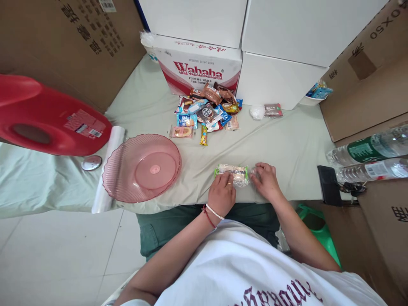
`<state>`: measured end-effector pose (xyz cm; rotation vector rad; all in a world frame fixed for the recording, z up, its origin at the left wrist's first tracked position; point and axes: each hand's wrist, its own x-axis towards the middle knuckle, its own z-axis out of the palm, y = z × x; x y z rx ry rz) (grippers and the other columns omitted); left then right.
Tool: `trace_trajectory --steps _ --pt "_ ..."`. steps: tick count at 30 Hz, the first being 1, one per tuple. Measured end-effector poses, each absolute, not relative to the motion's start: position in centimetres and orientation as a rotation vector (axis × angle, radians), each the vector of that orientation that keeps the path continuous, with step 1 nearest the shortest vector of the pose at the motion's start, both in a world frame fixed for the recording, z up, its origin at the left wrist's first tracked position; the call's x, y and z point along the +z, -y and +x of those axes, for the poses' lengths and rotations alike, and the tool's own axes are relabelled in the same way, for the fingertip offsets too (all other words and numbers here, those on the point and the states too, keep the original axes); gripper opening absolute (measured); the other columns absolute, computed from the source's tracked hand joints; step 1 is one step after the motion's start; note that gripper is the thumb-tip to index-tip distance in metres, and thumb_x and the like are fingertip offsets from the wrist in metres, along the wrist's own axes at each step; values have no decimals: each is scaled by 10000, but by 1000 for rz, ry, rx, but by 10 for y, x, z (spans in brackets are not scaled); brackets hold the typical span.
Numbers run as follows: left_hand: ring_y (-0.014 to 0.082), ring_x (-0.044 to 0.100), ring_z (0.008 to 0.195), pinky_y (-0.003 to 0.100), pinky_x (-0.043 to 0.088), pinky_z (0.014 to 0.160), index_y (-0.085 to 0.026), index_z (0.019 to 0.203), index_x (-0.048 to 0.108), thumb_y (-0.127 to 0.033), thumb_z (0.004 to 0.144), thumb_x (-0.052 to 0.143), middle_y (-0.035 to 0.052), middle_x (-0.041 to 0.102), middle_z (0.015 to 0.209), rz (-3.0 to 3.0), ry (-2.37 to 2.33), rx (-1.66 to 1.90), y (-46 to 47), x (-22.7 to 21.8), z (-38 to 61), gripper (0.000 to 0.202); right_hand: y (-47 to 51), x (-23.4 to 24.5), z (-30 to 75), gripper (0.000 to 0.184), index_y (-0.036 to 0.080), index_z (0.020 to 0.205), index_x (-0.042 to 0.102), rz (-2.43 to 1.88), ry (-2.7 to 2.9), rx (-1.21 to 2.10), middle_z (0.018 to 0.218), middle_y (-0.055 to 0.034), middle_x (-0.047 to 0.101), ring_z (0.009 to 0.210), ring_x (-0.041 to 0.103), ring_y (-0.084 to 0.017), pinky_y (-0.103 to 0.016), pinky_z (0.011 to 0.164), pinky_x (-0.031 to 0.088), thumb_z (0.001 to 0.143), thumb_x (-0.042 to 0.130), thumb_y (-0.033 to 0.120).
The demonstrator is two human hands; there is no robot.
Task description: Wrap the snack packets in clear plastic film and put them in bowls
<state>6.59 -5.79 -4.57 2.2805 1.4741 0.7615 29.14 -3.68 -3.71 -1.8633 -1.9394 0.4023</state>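
A packaged snack (234,168) with pale, layered contents and green ends lies near the table's front edge, with clear crinkled plastic around it. My left hand (221,193) holds it from the near side, fingers resting on top and a bracelet at the wrist. At its right end, my right hand (267,182) has its fingers bent and pinched on the loose clear plastic wrap (252,173). The thumb of my left hand is partly hidden. Farther back sits a pile of wrapped snacks (207,111), in front of a Wahaha box.
To the left stand a pink ribbed plastic bowl (111,170), a plastic wrap roll (101,195) and a large red jug (47,119). The Wahaha box (200,63) and white boxes close off the back. Bottles (376,146) and a black phone (328,185) lie right.
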Motion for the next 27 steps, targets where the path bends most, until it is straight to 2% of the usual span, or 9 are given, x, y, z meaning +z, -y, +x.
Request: trace_trajectory --steps 2,4,7,11,15,18,21,24,27 --pt "354 599 1242 554 490 1026 -184 1363 642 -176 941 528 161 662 1369 2305 -1496 715 57 -42 66 437 39 -34 287 211 209 972 665 -1809 1871 485 1189 -159 663 1120 602 -302 -469 990 513 977 533 373" --pt "365 584 1285 563 460 1036 -191 1321 677 -190 944 545 148 688 1358 2340 -1521 692 57 -39 66 399 41 -23 278 221 219 956 639 -1800 1734 593 1010 -104 696 924 654 -242 -380 847 542 997 501 387" --pt "329 570 1334 528 416 1092 -192 1275 703 -188 956 543 127 718 1324 2433 -1521 729 57 -35 65 356 43 -3 255 248 231 948 621 -1805 1604 664 767 -13 674 678 614 -186 -302 686 492 1009 514 446" --pt "288 598 1313 466 423 1082 -151 1284 689 -144 955 521 144 715 1331 2552 -1461 791 58 -37 65 370 31 13 216 208 233 921 628 -1746 1811 486 835 -38 708 750 634 -193 -292 709 455 1003 507 380" --pt "305 574 1344 470 423 1078 -141 1300 675 -184 911 574 170 683 1374 2438 -1413 869 49 -42 52 405 5 9 192 158 225 864 616 -1739 1962 498 833 -44 685 755 605 -198 -303 696 426 958 510 296" --pt "288 592 1290 451 433 1035 -193 1322 663 -268 940 579 131 689 1354 2308 -1371 889 38 -44 38 398 -10 2 193 153 226 841 614 -1713 1790 790 699 12 607 645 542 -165 -283 631 403 921 563 345" --pt "278 598 1240 445 422 992 -246 1258 696 -343 996 564 96 715 1287 2305 -1369 838 29 -44 31 309 -14 -3 207 219 225 854 623 -1614 1554 1069 631 49 528 565 476 -137 -264 556 378 896 604 439" --pt "275 598 1215 448 405 961 -262 1160 733 -348 1023 555 83 731 1251 2330 -1433 806 27 -45 36 241 -6 -2 235 289 219 873 633 -1596 1395 1100 627 56 523 531 452 -121 -260 518 370 860 654 507" --pt "261 598 1199 441 395 934 -273 1136 739 -325 1036 541 71 735 1242 2324 -1470 818 26 -48 42 228 11 -2 273 350 212 873 641 -1668 1280 1123 606 61 529 505 447 -115 -259 496 370 797 723 544"
